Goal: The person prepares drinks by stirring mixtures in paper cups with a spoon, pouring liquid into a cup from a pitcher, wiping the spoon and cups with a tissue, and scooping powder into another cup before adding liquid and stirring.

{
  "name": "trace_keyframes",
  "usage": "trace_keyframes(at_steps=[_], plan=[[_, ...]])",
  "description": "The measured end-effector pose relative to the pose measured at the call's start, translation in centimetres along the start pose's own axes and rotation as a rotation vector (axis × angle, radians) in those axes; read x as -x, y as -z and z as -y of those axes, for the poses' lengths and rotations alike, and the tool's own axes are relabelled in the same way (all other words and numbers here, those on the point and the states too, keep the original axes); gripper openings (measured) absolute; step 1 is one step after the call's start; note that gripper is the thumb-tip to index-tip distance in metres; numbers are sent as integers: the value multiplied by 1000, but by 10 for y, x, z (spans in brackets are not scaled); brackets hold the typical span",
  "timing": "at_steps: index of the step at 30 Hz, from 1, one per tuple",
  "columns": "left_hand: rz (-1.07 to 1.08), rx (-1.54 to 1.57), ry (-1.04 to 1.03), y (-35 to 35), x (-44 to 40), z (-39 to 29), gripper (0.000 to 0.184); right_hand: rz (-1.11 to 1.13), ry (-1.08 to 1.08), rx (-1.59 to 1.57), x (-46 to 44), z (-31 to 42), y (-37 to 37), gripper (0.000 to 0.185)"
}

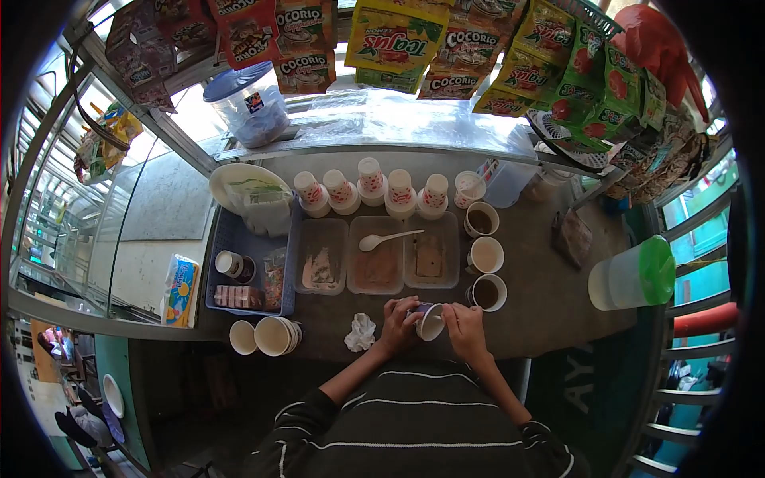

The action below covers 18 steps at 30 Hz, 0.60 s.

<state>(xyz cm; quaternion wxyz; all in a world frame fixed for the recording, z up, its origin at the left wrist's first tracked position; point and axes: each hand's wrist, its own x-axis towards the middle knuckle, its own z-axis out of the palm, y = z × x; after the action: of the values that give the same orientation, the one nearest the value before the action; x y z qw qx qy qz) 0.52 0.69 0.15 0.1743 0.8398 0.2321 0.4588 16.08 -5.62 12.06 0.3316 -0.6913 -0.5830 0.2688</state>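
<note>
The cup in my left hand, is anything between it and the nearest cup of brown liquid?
Yes: your right hand stands between the held cup and that cup of brown liquid; nothing else visibly does.

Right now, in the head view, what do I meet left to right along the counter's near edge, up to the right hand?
Leftmost paper cup → stacked paper cups → crumpled white wad → left hand → held paper cup → right hand.
</note>
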Motion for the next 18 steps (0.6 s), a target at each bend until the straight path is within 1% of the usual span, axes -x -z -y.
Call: trace_keyframes(at_steps=[9,11,12,14,15,17,18], plan=[[-7,7,-2,0,0,0,62,5,4,6,0,-1,-1,30],[-5,7,3,-1,0,0,62,-79,35,-44,0,-1,-3,36],[-4,8,7,-1,1,0,62,-79,35,-44,-1,0,-4,36],[-3,4,4,-1,1,1,62,-124,66,27,-1,1,-3,36],[-4,0,0,-1,1,1,63,-125,65,27,-1,0,-3,36],[-5,1,-2,-2,1,0,63,-22,31,-77,-1,-2,-2,36],[-6,-1,-4,-1,1,1,63,-23,31,-77,-1,-2,-2,36]])
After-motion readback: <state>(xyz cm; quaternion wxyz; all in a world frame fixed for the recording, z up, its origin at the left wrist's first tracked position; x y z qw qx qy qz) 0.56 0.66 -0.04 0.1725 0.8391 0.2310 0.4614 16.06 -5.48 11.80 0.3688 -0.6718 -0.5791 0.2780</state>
